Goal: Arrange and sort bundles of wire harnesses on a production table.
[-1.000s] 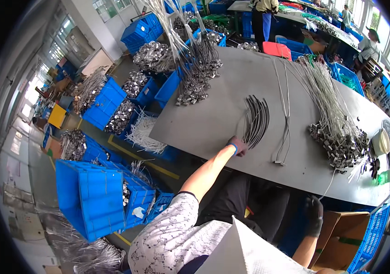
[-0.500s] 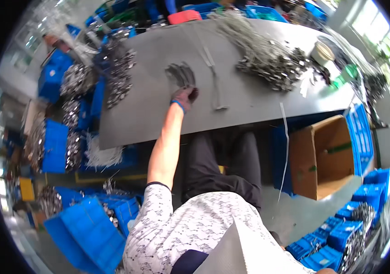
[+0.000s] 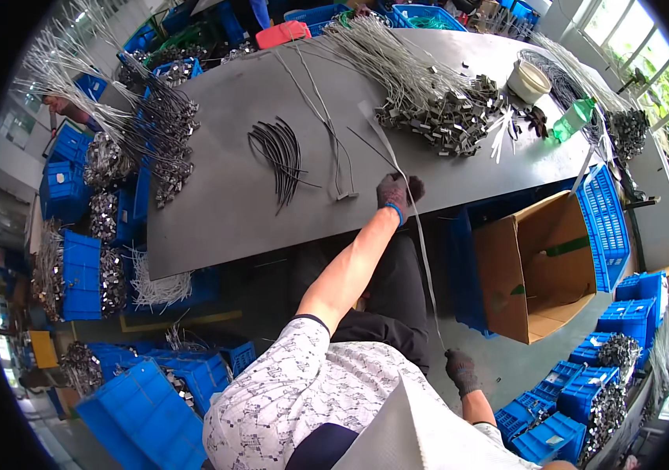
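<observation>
Left hand (image 3: 399,193): gloved, over the near edge of the surface (image 3: 221,211); fingers narrow, with a thin black tube (image 3: 369,146) projecting from them toward the far side.
Strip (image 3: 422,247): pale and narrow; upper end over the surface, middle passing at the left hand, remainder hanging past the near edge. Cannot tell whether the left fingers also grip it.
Right hand (image 3: 462,372): gloved, below and clear of the near edge; fingers curled, holding the strip's lower end.
Black tubes (image 3: 275,153): fanned bundle, flat, left of the left hand and well apart from it; a wide stretch of surface separates them from the left edge.
Twin leads (image 3: 333,133): between the black tubes and the held tube, clip end toward the near edge.
Right-side limit: cable pile (image 3: 444,117) just beyond the strip's upper end; tub (image 3: 522,88) and green bottle (image 3: 573,120) farther right.
Left-side limit: hanging leads (image 3: 168,153) at the far left edge.
Below edge: carton (image 3: 503,274), mouth exposed, right of the strip; floor shows between carton and right hand.
</observation>
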Demonstrator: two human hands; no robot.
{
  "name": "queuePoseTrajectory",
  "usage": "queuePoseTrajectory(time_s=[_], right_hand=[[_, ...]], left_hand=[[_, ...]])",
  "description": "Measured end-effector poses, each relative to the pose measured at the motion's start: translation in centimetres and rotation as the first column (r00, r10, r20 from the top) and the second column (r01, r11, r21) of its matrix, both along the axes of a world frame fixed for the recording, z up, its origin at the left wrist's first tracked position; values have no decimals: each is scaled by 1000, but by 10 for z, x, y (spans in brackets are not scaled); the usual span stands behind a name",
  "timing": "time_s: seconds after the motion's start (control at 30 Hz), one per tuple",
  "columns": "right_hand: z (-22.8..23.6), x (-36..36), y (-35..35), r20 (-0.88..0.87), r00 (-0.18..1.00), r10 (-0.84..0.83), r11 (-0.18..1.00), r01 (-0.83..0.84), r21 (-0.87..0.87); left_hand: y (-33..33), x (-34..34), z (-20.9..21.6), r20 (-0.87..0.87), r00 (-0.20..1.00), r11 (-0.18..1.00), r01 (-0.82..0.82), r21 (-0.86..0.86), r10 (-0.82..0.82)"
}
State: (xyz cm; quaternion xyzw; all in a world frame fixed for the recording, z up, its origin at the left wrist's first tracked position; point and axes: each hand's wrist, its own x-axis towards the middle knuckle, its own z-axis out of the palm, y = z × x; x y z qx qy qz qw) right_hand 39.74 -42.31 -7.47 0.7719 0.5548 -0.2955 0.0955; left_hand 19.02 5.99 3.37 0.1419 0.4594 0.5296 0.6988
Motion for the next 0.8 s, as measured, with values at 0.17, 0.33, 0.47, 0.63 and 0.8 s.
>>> queuePoseTrajectory(time_s=[0.17, 0.33, 0.47, 0.63, 0.8], right_hand=[[-1, 25, -11, 51, 998, 25, 981, -15, -193], [-11, 32, -36, 109, 992, 71, 931, -27, -363], [-20, 25, -39, 52, 997, 56, 955, -39, -294], [-30, 19, -33, 17, 995, 99, 977, -94, -194], [11, 1, 8, 61, 979, 192, 927, -161, -338]], left_hand=[[56, -43, 68, 35, 921, 867, -377, 324, 388], [70, -70, 91, -315, 771, 744, -287, 604, 553], [52, -69, 76, -170, 985, 948, 93, 305, -42], [-66, -41, 20, -159, 841, 806, 541, 240, -517], [-98, -42, -15, -44, 876, 866, 482, 135, -480]])
